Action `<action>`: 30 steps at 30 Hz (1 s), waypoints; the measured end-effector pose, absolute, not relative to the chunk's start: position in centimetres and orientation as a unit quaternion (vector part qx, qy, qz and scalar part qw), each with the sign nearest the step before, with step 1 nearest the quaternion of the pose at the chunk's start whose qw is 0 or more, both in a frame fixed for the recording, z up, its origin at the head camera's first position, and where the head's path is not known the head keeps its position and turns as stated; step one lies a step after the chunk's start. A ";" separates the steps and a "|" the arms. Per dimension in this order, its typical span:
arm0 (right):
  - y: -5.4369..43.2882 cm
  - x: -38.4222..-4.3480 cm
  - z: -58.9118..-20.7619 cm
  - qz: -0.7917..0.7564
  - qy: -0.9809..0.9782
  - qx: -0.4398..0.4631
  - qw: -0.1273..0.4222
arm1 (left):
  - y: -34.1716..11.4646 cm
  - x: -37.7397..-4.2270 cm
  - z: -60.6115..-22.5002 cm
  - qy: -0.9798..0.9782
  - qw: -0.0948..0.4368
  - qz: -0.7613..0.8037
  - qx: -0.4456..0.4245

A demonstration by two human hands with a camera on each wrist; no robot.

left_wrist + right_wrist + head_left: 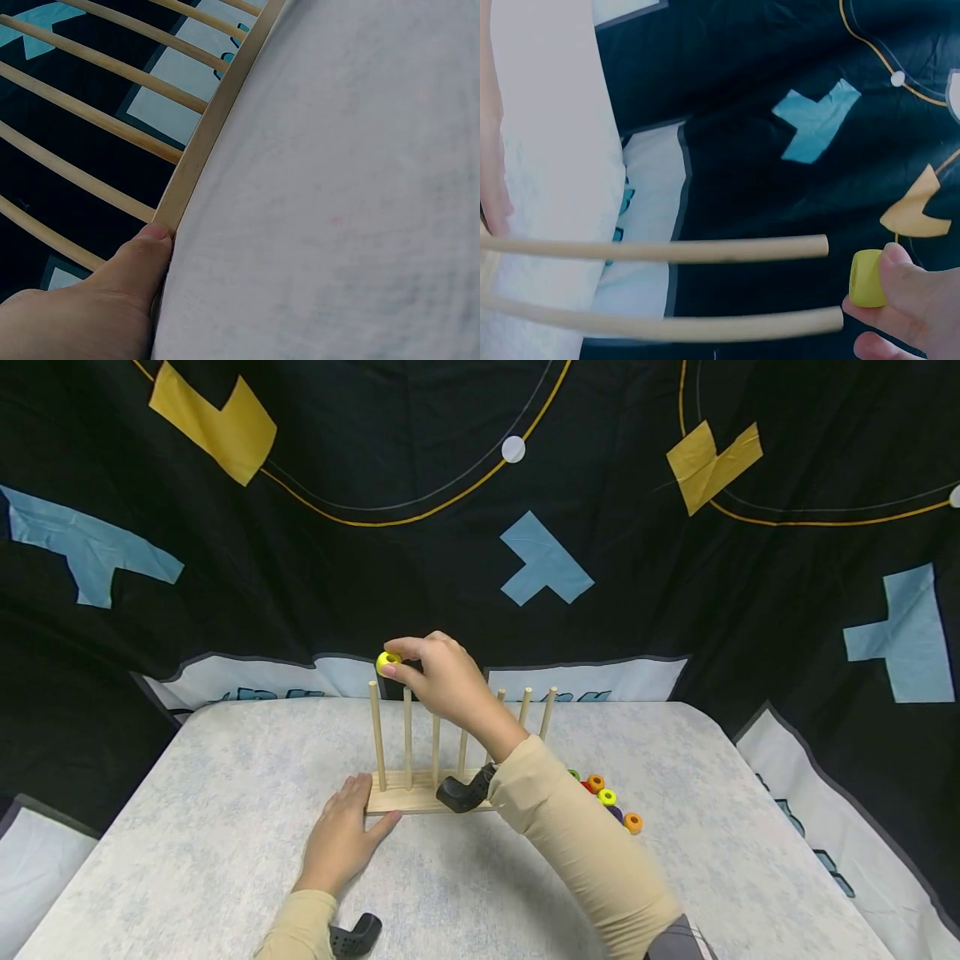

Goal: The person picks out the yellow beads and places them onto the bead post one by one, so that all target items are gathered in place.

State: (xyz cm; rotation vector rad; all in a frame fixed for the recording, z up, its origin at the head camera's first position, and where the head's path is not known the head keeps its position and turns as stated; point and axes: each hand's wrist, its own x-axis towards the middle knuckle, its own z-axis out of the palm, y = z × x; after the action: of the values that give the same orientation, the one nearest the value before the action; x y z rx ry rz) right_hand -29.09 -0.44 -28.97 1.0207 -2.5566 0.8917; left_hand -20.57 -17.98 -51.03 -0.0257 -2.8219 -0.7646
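My right hand [450,681] pinches a yellow bead [386,662] between thumb and fingers, near the top of the leftmost wooden peg [377,735]. In the right wrist view the yellow bead [867,279] is just beyond the tips of two pegs, apart from them. Several upright pegs rise from a flat wooden base [420,797], partly hidden by my right forearm. At the base's left end rests my left hand [341,839], fingers extended along the side. Its thumb [142,255] touches the front edge in the left wrist view.
Loose beads lie right of the pegs, among them an orange bead [633,823] and another yellow bead [607,797]; my right sleeve partly hides the group. The pale tabletop [187,827] ends at a dark curtain [420,585] behind the pegs.
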 end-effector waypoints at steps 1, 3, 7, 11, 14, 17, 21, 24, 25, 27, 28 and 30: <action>-0.6 -29.0 -29.0 0.307 -0.875 0.354 0.122 | -18.0 -20.6 -51.0 -0.959 0.110 -0.260 -0.009; -0.9 -28.8 -29.0 0.306 -0.873 0.361 0.119 | -18.0 -20.6 -51.0 -0.959 0.112 -0.258 -0.010; -1.4 -28.6 -29.0 0.299 -0.872 0.372 0.112 | -17.9 -20.5 -50.9 -0.959 0.118 -0.258 -0.012; -1.5 -28.6 -29.1 0.292 -0.871 0.381 0.101 | -17.9 -20.4 -50.9 -0.958 0.118 -0.260 -0.011; -1.5 -28.6 -29.0 0.292 -0.870 0.388 0.088 | -18.0 -20.4 -50.8 -0.959 0.115 -0.259 -0.011; -1.6 -28.7 -29.0 0.293 -0.868 0.394 0.069 | -18.0 -20.5 -50.8 -0.959 0.113 -0.258 -0.011; -1.6 -28.9 -29.1 0.301 -0.862 0.406 0.041 | -17.9 -20.5 -50.8 -0.959 0.113 -0.258 -0.009; -1.5 -29.1 -29.2 0.305 -0.859 0.412 0.023 | -17.9 -20.5 -50.9 -0.960 0.110 -0.259 -0.006; -1.5 -29.1 -29.2 0.304 -0.858 0.413 0.019 | -17.9 -20.5 -50.9 -0.960 0.109 -0.259 -0.005; -1.5 -29.2 -29.2 0.303 -0.858 0.414 0.011 | -17.9 -20.4 -51.0 -0.960 0.107 -0.260 -0.004; -1.5 -29.2 -29.2 0.302 -0.858 0.415 0.009 | -17.9 -20.4 -51.0 -0.960 0.107 -0.260 -0.004; -1.5 -29.3 -29.1 0.299 -0.858 0.417 0.006 | -17.9 -20.4 -51.0 -0.959 0.108 -0.261 -0.004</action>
State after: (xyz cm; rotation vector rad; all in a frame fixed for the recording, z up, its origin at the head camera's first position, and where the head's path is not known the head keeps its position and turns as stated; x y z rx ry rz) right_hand -29.26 -1.50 -29.14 1.3045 -2.6868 0.9358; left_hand -20.40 -17.91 -51.02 -0.0127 -2.8227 -0.7666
